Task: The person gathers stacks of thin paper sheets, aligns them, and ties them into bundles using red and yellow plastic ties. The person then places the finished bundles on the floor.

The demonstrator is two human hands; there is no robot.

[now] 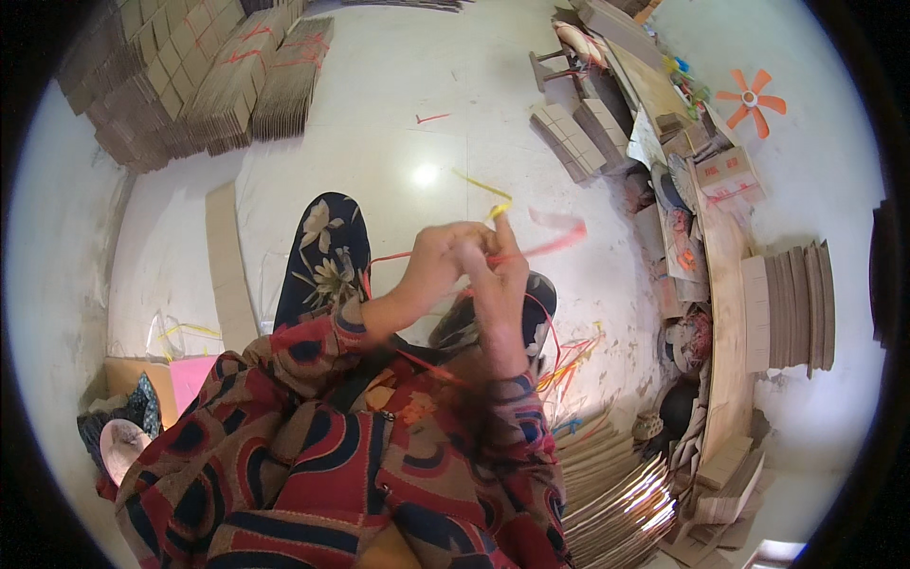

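Observation:
In front of my body, above my knees, both hands meet on a red plastic strap (pixel 559 244). My left hand (pixel 441 258) is closed, its fingers pinched against the other hand. My right hand (pixel 500 284) is closed too, with one finger pointing up. The strap's loose end runs out to the right, blurred by motion, and a thin red length shows left of my left hand. At the raised fingertip is a bit of yellow strap (pixel 500 209); whether it is wrapped on the finger I cannot tell. The exact grip between the fingers is hidden.
Bundled cardboard stacks (pixel 227 76) stand at the far left. A long cardboard strip (pixel 227 266) lies on the floor at left. Loose coloured straps (pixel 569 365) and stacked cardboard sheets (pixel 607 484) are at my right. A cluttered wooden bench (pixel 730 332) lines the right wall.

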